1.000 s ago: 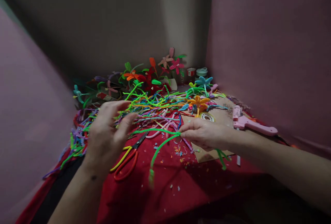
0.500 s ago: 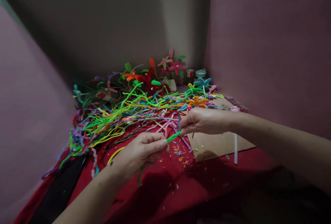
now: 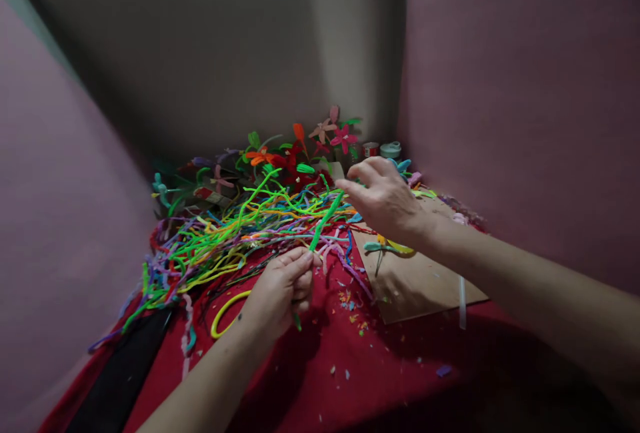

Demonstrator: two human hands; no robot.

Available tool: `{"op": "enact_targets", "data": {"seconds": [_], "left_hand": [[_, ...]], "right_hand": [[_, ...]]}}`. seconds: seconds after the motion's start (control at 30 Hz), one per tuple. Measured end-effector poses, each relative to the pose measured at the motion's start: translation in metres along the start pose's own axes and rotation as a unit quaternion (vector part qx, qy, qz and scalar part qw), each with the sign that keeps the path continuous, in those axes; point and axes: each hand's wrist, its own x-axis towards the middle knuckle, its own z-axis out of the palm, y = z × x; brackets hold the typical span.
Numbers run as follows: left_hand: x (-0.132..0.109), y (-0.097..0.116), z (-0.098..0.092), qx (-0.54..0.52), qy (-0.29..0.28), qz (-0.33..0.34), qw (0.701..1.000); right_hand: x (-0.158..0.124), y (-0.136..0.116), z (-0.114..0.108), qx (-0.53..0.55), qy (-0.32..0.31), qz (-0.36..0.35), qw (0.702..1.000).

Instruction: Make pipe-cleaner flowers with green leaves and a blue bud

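My left hand (image 3: 284, 291) pinches a green pipe cleaner (image 3: 326, 223) between thumb and fingers. Its upper part slants up and to the right, and a short green end shows below the fist. Close to the top tip is my right hand (image 3: 384, 198), its thumb and fingers apart with nothing seen between them. Whether the thumb touches the tip I cannot tell. Beneath the right hand, a piece of cardboard (image 3: 425, 293) lies on the red cloth (image 3: 370, 373).
A heap of coloured pipe cleaners (image 3: 215, 239) spreads across the cloth's left and middle. Behind it stand pipe-cleaner flowers (image 3: 344, 138) and a light-blue lidded container (image 3: 390, 149). A yellow-handled tool (image 3: 220, 316) lies by my left wrist. Coloured scraps (image 3: 350, 303) dot the cloth.
My right hand has let go of the green pipe cleaner's end and risen, its fingers parting. The pipe cleaner, still in my left hand, now points more steeply upward.
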Motion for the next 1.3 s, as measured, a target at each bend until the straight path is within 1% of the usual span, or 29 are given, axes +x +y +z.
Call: {"op": "enact_targets", "data": {"seconds": [0.03, 0.07, 0.1, 0.13, 0.17, 0.2, 0.23, 0.27, 0.3, 0.33, 0.37, 0.43, 0.5, 0.53, 0.57, 0.63, 0.7, 0.73, 0.77, 0.8, 0.83, 0.87, 0.93, 0.97, 1.0, 1.07, 1.1, 1.2, 1.3], "left_hand": [[0.002, 0.001, 0.002, -0.013, 0.01, 0.012, 1.0], [0.003, 0.002, 0.003, -0.021, 0.021, 0.024, 0.999], [0.003, 0.002, 0.005, -0.022, 0.03, 0.036, 0.999], [0.004, 0.003, 0.008, -0.018, 0.035, 0.046, 0.998], [0.004, 0.003, 0.011, -0.014, 0.037, 0.055, 0.998], [0.003, 0.002, 0.014, -0.008, 0.036, 0.06, 0.998], [0.003, 0.001, 0.018, -0.004, 0.032, 0.062, 0.998], [0.003, 0.0, 0.021, 0.002, 0.027, 0.061, 0.998], [0.003, -0.001, 0.024, 0.009, 0.023, 0.059, 0.998], [0.003, -0.003, 0.027, 0.016, 0.022, 0.059, 0.998], [0.002, -0.005, 0.03, 0.025, 0.021, 0.059, 0.998], [0.003, -0.01, 0.034, 0.042, 0.023, 0.059, 0.997], [0.003, -0.015, 0.036, 0.062, 0.034, 0.069, 0.995], [0.004, -0.018, 0.037, 0.075, 0.043, 0.076, 0.993], [0.004, -0.021, 0.037, 0.087, 0.052, 0.084, 0.991], [0.004, -0.024, 0.035, 0.111, 0.061, 0.093, 0.988], [0.0, -0.021, 0.03, 0.151, 0.04, 0.083, 0.984], [-0.002, -0.016, 0.025, 0.186, 0.025, 0.075, 0.979], [-0.005, -0.009, 0.02, 0.232, -0.004, 0.077, 0.97], [-0.007, -0.001, 0.015, 0.271, -0.028, 0.09, 0.958], [-0.01, 0.008, 0.01, 0.295, -0.026, 0.121, 0.947], [-0.011, 0.016, 0.006, 0.304, 0.005, 0.154, 0.94], [-0.011, 0.029, 0.001, 0.28, 0.082, 0.195, 0.936], [-0.009, 0.032, 0.001, 0.248, 0.107, 0.207, 0.94], [-0.006, 0.033, 0.001, 0.21, 0.102, 0.206, 0.95], [0.003, 0.032, 0.004, 0.125, 0.046, 0.174, 0.976], [0.007, 0.029, 0.005, 0.096, 0.025, 0.156, 0.983], [0.018, 0.021, 0.006, 0.051, 0.003, 0.129, 0.99], [0.021, 0.016, 0.008, 0.045, -0.009, 0.12, 0.992]], "right_hand": [[-0.005, -0.007, 0.0, 0.019, 0.05, 0.023, 0.998], [-0.011, -0.014, 0.001, 0.06, 0.076, 0.05, 0.994], [-0.017, -0.022, 0.003, 0.125, 0.071, 0.077, 0.987], [-0.022, -0.03, 0.008, 0.211, 0.027, 0.112, 0.971], [-0.025, -0.037, 0.014, 0.311, -0.03, 0.152, 0.938], [-0.028, -0.043, 0.021, 0.421, -0.096, 0.193, 0.881], [-0.028, -0.048, 0.028, 0.52, -0.139, 0.235, 0.809], [-0.028, -0.052, 0.035, 0.596, -0.13, 0.273, 0.744], [-0.027, -0.054, 0.041, 0.647, -0.107, 0.305, 0.691], [-0.025, -0.056, 0.046, 0.679, -0.073, 0.337, 0.648], [-0.023, -0.058, 0.049, 0.701, -0.054, 0.363, 0.612], [-0.02, -0.06, 0.05, 0.725, -0.022, 0.402, 0.559], [-0.02, -0.061, 0.048, 0.743, -0.012, 0.421, 0.52], [-0.021, -0.062, 0.047, 0.75, -0.01, 0.426, 0.506], [-0.022, -0.062, 0.047, 0.754, -0.008, 0.43, 0.497], [-0.023, -0.061, 0.048, 0.756, -0.012, 0.433, 0.491], [-0.024, -0.058, 0.05, 0.757, -0.022, 0.427, 0.495], [-0.024, -0.057, 0.051, 0.758, -0.023, 0.419, 0.5], [-0.024, -0.055, 0.051, 0.76, -0.021, 0.407, 0.506], [-0.023, -0.053, 0.051, 0.763, -0.019, 0.392, 0.514], [-0.022, -0.052, 0.05, 0.763, -0.02, 0.379, 0.523], [-0.022, -0.052, 0.047, 0.762, -0.024, 0.366, 0.534], [-0.021, -0.053, 0.041, 0.751, -0.066, 0.367, 0.545], [-0.021, -0.055, 0.038, 0.745, -0.092, 0.373, 0.545], [-0.022, -0.058, 0.035, 0.743, -0.123, 0.378, 0.538], [-0.024, -0.062, 0.031, 0.741, -0.178, 0.383, 0.522], [-0.026, -0.064, 0.03, 0.742, -0.199, 0.382, 0.513], [-0.031, -0.065, 0.03, 0.749, -0.228, 0.377, 0.495], [-0.034, -0.062, 0.031, 0.746, -0.241, 0.384, 0.488]]}}
